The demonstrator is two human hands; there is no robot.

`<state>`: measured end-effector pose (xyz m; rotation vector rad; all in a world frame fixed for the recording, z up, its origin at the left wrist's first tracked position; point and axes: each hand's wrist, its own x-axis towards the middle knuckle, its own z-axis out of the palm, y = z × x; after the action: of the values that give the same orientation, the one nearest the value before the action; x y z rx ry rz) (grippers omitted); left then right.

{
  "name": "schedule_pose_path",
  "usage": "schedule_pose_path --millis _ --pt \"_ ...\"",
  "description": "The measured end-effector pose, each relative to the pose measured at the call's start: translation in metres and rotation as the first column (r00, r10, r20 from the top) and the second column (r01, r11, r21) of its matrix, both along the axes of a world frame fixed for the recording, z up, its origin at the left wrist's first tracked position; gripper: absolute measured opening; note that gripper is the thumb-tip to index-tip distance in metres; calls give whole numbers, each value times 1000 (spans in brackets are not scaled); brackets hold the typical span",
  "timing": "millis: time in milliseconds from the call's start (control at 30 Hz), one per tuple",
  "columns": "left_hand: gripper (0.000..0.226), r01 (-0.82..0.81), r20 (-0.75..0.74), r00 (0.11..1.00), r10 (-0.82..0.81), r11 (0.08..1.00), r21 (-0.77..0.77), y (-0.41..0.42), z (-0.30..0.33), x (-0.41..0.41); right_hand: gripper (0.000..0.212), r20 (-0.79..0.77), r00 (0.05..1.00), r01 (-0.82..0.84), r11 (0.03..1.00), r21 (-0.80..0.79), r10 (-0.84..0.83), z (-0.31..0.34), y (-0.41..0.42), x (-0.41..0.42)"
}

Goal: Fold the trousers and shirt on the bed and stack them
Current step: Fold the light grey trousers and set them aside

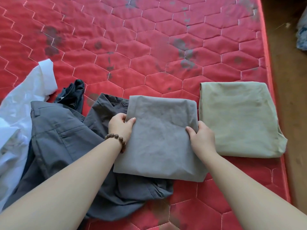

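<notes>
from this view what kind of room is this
Probably a bedroom: a bare red quilted mattress beside a brown floor, with folded trousers and unfolded clothes on it.

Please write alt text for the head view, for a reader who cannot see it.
Both hands, left hand and right hand, grip a folded grey garment by its sides on a red mattress. A folded beige garment lies to its right; dark trousers and a white shirt lie unfolded to its left.

Domestic bedroom. A red quilted mattress (149,47) with dark stains extends ahead of both hands; brown flooring (285,97) runs beside its edge, right of the right hand (201,138).
</notes>
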<state>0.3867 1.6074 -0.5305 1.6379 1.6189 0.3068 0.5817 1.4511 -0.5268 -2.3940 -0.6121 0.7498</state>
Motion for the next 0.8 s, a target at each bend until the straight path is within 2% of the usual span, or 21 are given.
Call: schedule_pose_path --millis 133,167,233,267,300,333,400,433,500,567,600,700,800 --pt "13 -17 -97 995 20 999 30 -3 10 8 22 24 999 -47 999 0 47 7 0 -1" --pt "20 -34 -143 989 43 997 64 -5 13 10 22 73 996 -47 999 15 46 10 1 -2" --pt "40 -3 -216 975 58 969 246 -10 19 18 42 316 945 -116 991 68 89 13 6 -6" --pt "45 99 -211 977 -21 925 366 -13 21 25 51 434 887 -209 975 81 155 13 12 -9" --pt "48 254 -220 961 -170 857 448 -17 22 34 55 507 828 -315 947 69 238 11 21 -13" --pt "50 420 -255 907 -335 771 479 -22 18 43 56 522 781 -418 908 29 343 9 32 -18" --pt "55 665 -389 746 -540 635 394 -27 6 57 55 455 703 -574 814 -93 547 -1 52 -28" --pt "56 724 -461 682 -568 612 317 -26 -2 60 55 415 667 -616 771 -159 619 -8 60 -31" --pt "58 753 -561 614 -555 626 204 -18 -23 54 55 392 586 -660 699 -276 709 -26 67 -29" --pt "60 753 -607 595 -526 629 192 -11 -37 44 56 420 536 -647 676 -353 732 -38 65 -23" --pt "62 738 -610 612 -504 641 211 -9 -41 40 58 452 552 -603 710 -364 700 -41 62 -18" --pt "67 632 -545 717 -434 736 244 -9 -46 35 58 496 698 -411 856 -313 517 -45 48 -14" --pt "62 593 -421 769 -481 782 190 -2 -46 33 56 381 813 -386 897 -214 440 -42 47 -10"
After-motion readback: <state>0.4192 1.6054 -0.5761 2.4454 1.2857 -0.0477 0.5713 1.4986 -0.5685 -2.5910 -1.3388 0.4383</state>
